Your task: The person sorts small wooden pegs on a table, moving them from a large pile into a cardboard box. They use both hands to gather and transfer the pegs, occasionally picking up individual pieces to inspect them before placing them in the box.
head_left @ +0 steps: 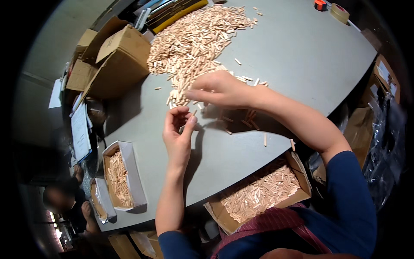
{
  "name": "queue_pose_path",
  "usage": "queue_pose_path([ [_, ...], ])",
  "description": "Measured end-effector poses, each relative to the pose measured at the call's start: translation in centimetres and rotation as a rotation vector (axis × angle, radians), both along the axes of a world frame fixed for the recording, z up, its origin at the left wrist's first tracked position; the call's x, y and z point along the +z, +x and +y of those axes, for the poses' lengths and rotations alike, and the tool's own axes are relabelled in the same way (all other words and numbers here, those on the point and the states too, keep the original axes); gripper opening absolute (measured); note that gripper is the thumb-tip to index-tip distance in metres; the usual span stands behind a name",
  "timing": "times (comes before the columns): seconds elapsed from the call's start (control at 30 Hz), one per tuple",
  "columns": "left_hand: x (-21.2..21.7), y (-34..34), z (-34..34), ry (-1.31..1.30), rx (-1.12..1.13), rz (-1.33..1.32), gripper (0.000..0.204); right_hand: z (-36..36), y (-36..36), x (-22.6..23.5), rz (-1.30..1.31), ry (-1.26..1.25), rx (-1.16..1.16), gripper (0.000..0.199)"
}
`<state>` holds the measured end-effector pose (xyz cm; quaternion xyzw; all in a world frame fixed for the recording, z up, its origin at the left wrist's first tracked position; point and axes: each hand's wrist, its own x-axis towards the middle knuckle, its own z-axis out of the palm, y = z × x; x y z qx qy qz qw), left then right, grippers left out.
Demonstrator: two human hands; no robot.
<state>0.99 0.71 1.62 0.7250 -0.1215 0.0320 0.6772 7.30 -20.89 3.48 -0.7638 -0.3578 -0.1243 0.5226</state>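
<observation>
Grey table point(297, 56) spreads across the room, and its edges look bent. Close to its left edge stands an open brown box point(129, 58), and beside this box a big pile point(194, 47) of small wooden pegs lies from the far edge toward the middle. At the far right corner are a tape roll point(340, 14) and an orange object point(320, 5).

Over the middle of the table, the left hand point(177, 131) has its fingers curled, and it grasps one peg point(194, 113) between thumb and fingertips; the peg points upward. The right hand point(222, 90) is above the near end of the pile, with its fingers bent and close to the thumb; I cannot tell whether something is between them. Under the right forearm, some loose pegs point(251, 120) lie on the table, and another peg point(265, 139) lies near the near edge.

Just beyond this near edge, before the person's body, is a carton point(217, 216) with many pegs inside. Near the left near corner, a white tray point(133, 177) also contains pegs, and a smaller tray point(108, 200) is beside it. Past the left edge, another person point(77, 207) is partly visible.
</observation>
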Motion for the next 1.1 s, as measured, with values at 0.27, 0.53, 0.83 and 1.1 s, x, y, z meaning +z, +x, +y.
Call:
queue_pose_path([
  [0.27, 0.5, -1.2, -2.0, 0.292, -0.079, -0.278, 0.012, 1.8, 1.6, -1.2, 0.107, 0.213, -0.290, 0.040],
  [0.53, -0.1, 0.6, 1.3, 0.098, 0.000, -0.174, 0.017, 8.5, 0.7, 0.5, 0.056, 0.296, -0.177, 0.033],
  [0.83, 1.1, 0.1, 1.2, 0.161, 0.099, -0.348, 0.029, 3.5, -2.4, 3.0, 0.312, -0.209, -0.007, 0.052],
  [1.1, 2.1, -0.2, 1.3, 0.181, 0.023, -0.386, 0.032, 2.1, -3.8, 1.1, 0.604, -0.012, 0.231, 0.041],
])
